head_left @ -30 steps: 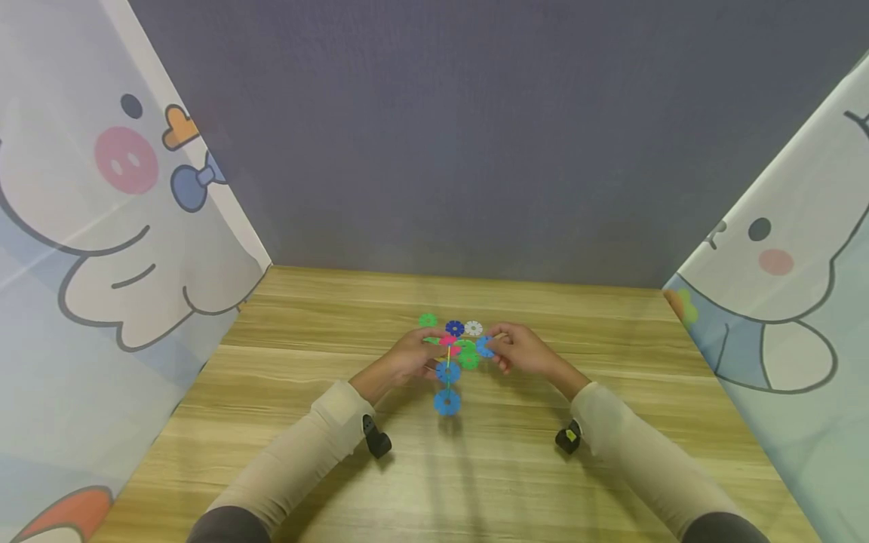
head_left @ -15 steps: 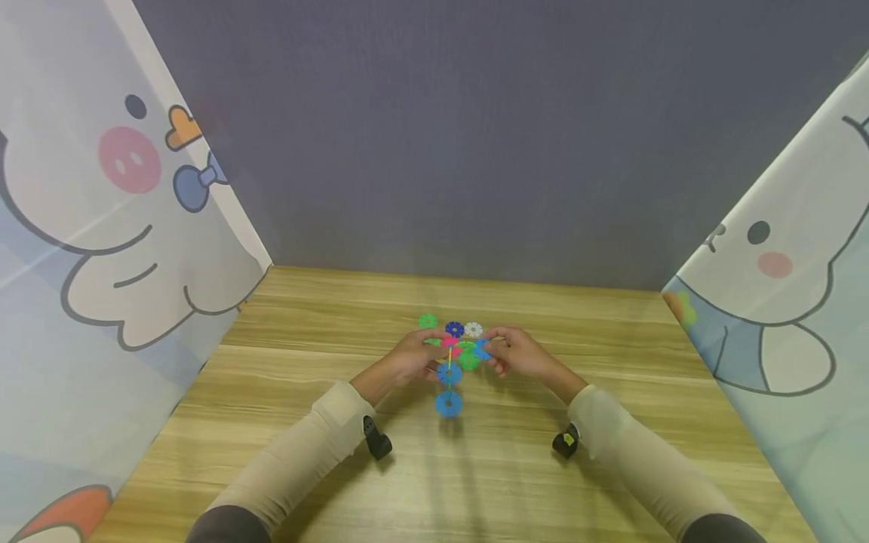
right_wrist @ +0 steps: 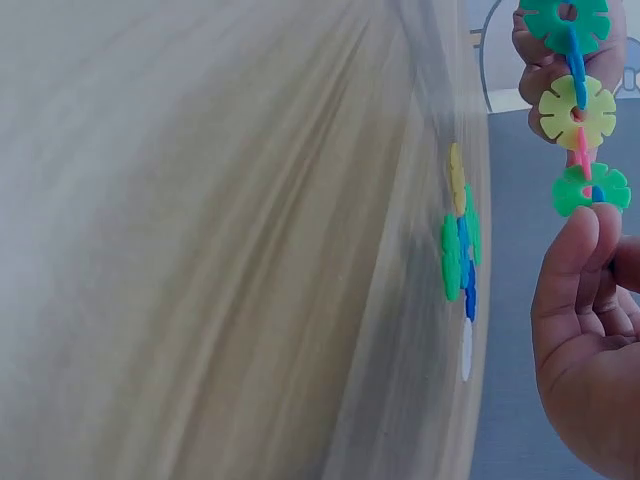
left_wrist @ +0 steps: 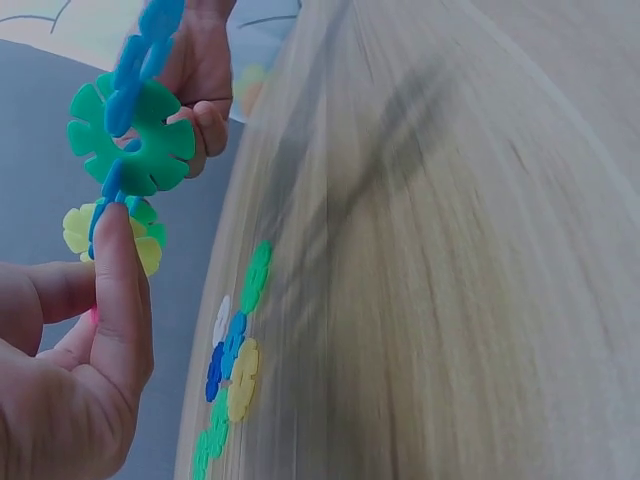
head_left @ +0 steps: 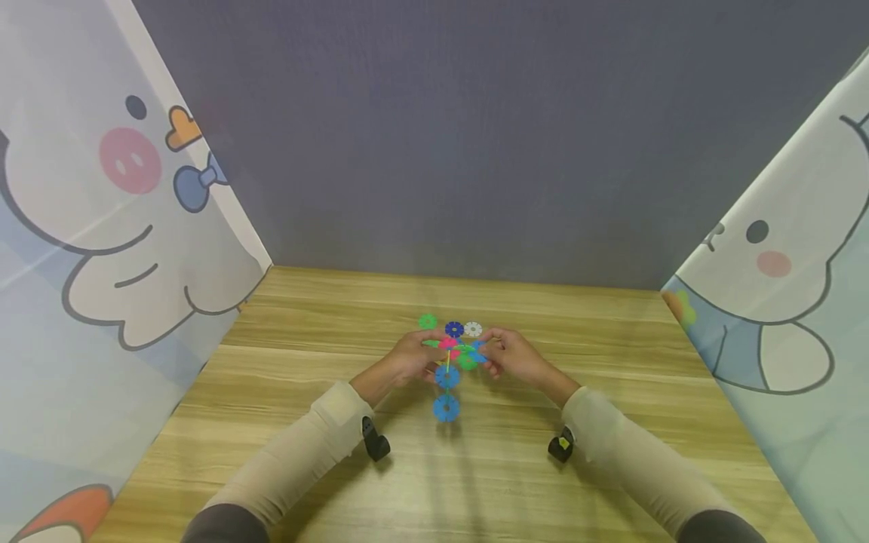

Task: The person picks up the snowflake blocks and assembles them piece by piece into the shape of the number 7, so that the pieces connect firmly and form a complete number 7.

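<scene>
A chain of slotted snowflake discs is held up above the wooden table. Two blue discs, a lower one (head_left: 446, 408) and an upper one (head_left: 446, 376), hang at its near end. Farther along come a yellow disc (right_wrist: 562, 105), a pink disc (right_wrist: 584, 152) and a green disc (right_wrist: 565, 190). My left hand (head_left: 409, 356) grips the chain around its middle, fingers bent. My right hand (head_left: 514, 354) pinches another blue disc (head_left: 478, 352) between thumb and fingers, its edge at the green disc. Fingertips cover most of that joint.
Loose discs lie on the table (head_left: 543, 467) behind and below the hands: green (head_left: 427, 321), dark blue (head_left: 454, 329), white (head_left: 473, 329), yellow (left_wrist: 242, 380) and several others. A grey wall (head_left: 434, 151) stands at the back, with printed panels on both sides.
My right hand has moved slightly left, bringing its blue disc against the chain's green disc and turning it away from face-on. My left hand has stayed nearly still; the hanging blue discs dipped slightly.
</scene>
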A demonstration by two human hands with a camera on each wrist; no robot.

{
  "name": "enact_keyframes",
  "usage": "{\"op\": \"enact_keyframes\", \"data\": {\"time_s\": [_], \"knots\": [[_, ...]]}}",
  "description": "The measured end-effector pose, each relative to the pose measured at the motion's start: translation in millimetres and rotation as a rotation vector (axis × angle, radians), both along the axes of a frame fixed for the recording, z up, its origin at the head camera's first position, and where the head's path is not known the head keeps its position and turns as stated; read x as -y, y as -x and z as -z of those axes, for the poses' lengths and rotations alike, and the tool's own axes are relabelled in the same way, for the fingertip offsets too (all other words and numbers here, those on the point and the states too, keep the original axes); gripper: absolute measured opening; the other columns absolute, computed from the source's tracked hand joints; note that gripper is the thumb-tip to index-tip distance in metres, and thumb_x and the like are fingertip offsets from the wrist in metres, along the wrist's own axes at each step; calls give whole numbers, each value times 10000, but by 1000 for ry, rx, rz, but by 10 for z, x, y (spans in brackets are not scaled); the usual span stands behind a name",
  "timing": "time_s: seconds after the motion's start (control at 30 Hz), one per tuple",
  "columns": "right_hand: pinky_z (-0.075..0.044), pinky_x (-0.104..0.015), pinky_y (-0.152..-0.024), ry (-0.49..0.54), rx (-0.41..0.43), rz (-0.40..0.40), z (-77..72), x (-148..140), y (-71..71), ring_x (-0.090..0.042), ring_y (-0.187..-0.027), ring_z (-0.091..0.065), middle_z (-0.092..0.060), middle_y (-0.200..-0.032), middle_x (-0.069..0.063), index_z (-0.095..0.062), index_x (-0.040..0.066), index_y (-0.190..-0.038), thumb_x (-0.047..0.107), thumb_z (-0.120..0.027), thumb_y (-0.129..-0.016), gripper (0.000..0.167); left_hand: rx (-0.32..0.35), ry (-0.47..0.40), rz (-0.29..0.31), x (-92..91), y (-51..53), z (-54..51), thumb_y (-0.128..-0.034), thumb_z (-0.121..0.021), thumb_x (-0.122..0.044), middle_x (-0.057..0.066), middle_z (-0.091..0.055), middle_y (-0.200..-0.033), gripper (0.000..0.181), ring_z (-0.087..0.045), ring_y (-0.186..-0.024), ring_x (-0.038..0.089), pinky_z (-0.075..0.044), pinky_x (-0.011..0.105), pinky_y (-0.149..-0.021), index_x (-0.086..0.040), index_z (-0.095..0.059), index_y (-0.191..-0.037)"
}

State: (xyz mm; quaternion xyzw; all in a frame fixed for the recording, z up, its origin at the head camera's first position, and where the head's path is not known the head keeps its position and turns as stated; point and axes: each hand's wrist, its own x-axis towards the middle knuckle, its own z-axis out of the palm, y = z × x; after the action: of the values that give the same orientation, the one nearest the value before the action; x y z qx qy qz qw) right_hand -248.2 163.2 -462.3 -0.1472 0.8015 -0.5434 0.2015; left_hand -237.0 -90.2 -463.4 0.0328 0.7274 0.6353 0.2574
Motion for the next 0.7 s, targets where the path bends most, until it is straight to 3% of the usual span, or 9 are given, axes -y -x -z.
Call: {"op": "enact_keyframes", "data": {"time_s": [0.37, 0.53, 0.7], "knots": [[-629, -334, -627, 40, 32, -4, 46, 39, -52, -129, -624, -632, -659, -747, -58, -546, -53, -1261, 106, -542, -1052, 263, 26, 8, -15, -6, -16, -16, -997, -628, -96, 60, -658, -968, 483, -676, -689, 133, -626, 251, -616, -82, -519, -1467], [-623, -321, -611, 55, 42, 4, 52, 52, -60, -124, -614, -627, -653, -734, -46, -541, -58, -1262, 98, -527, -1060, 256, 18, 4, -14, 0, -10, -9, -996, -630, -100, 59, -651, -980, 468, -666, -680, 125, -623, 245, -613, -74, -533, -1453], [-609, -312, -586, 63, 39, 11, 23, 70, -25, -126, -594, -615, -643, -720, -54, -529, -76, -1266, 93, -532, -1057, 269, 54, -19, -53, 3, -10, -6, -992, -640, -94, 67, -658, -991, 435, -642, -652, 114, -608, 228, -593, -94, -572, -1422]]}}
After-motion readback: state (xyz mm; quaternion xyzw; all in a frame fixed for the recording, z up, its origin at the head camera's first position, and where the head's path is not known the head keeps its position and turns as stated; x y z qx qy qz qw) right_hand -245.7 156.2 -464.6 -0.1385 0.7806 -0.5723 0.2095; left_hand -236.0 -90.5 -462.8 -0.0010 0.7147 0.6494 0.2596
